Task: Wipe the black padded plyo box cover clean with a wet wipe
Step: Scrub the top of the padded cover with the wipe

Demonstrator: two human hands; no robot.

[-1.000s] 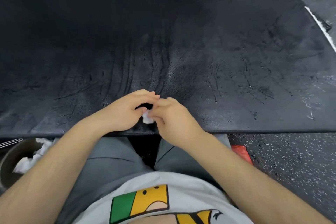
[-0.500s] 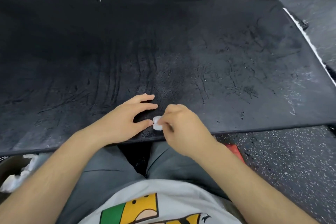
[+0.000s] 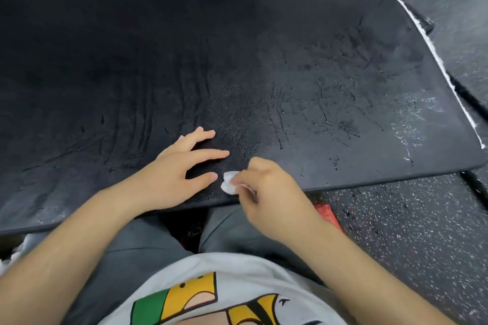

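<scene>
1. Just off the near left corner of the black padded cover [image 3: 264, 47]: crumpled white paper [image 3: 18, 248], partly cut off by the frame; kind not determinable.
2. Left half of the cover: dark and matt, with long wrinkles running toward the near edge. No white marks visible there; whether wiped or simply less soiled, cannot tell.
3. Left hand [image 3: 179, 174]: rests on the cover at the middle of the near edge, fingers straight and spread, holding nothing. Judged to be steadying the surface.
4. Wet wipe [image 3: 228, 185]: small white wad on the cover, close to the near edge, just right of the left thumb.
5. Right hand [image 3: 269, 190]: fingers curled, pinches the wipe between thumb and fingertips and presses it to the cover.
6. Right half of the cover: cracked texture with glistening specks, read as moisture. White scuffs [image 3: 410, 126] plainly present toward the near right corner.
7. Along the right edge: a white strip [image 3: 433, 58].
8. Below the near edge, right of the knees: a red object [image 3: 327, 215] on the speckled floor [image 3: 396, 232].
9. Progress, as judged: wiping under way at the near middle only. Outstanding: the scuffed near right corner, and the far part of the cover, where nothing indicates cleaning. Small wad against a large surface; fresh wipe likely needed.
</scene>
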